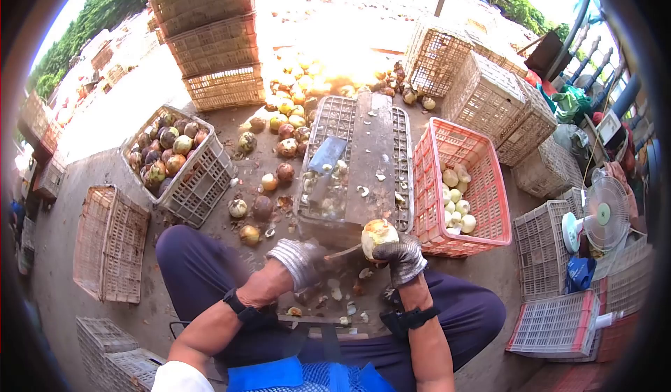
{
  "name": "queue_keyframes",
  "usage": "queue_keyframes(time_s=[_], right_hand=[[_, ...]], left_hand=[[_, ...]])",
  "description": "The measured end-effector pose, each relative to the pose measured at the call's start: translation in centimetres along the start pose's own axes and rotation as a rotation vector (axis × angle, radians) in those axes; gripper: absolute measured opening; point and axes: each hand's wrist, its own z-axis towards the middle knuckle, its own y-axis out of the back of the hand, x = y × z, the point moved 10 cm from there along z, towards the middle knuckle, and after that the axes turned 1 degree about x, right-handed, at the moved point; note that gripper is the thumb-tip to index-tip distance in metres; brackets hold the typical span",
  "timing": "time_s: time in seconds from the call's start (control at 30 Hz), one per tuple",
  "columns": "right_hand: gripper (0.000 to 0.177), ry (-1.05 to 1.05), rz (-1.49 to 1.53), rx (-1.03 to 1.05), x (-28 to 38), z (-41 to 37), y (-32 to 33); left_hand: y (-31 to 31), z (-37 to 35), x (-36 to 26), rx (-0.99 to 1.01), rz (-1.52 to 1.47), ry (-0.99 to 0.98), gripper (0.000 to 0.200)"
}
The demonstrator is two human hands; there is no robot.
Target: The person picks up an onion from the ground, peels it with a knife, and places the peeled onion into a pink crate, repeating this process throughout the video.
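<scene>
Fruit, half-pared, sat at the near end of the table, cupped from below in the gloved right hand. The gloved left hand was clenched on a tool, seemingly a blade, that met the fruit. Probably firm, weighty and slick where cut, so best gripped by the husk. A red crate stood beside.

Worn: grey knit gloves on left hand and right hand; black wrist straps; navy trousers; white sleeve.
</scene>
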Motion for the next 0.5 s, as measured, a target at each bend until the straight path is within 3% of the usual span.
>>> queue_keyframes(time_s=[0.07, 0.2, 0.33, 0.5], right_hand=[[0.054, -0.088, 0.204, 0.075, -0.4, -0.3, -0.8], [0.053, -0.044, 0.246, 0.001, -1.6, -0.1, 0.2], [0.051, -0.123, 0.301, 0.022, -1.2, -1.9, -1.8], [0.048, -0.097, 0.406, 0.058, -2.3, -1.4, -2.2]], left_hand=[[0.9, -0.2, -0.4, -0.072, -0.050, -0.044, 0.016], [4.1, -0.6, -2.9, -0.253, -0.114, -0.171, 0.019], [2.7, 0.2, -3.3, -0.190, -0.015, -0.166, 0.030], [2.8, 0.2, -3.3, -0.272, 0.130, -0.209, 0.031]])
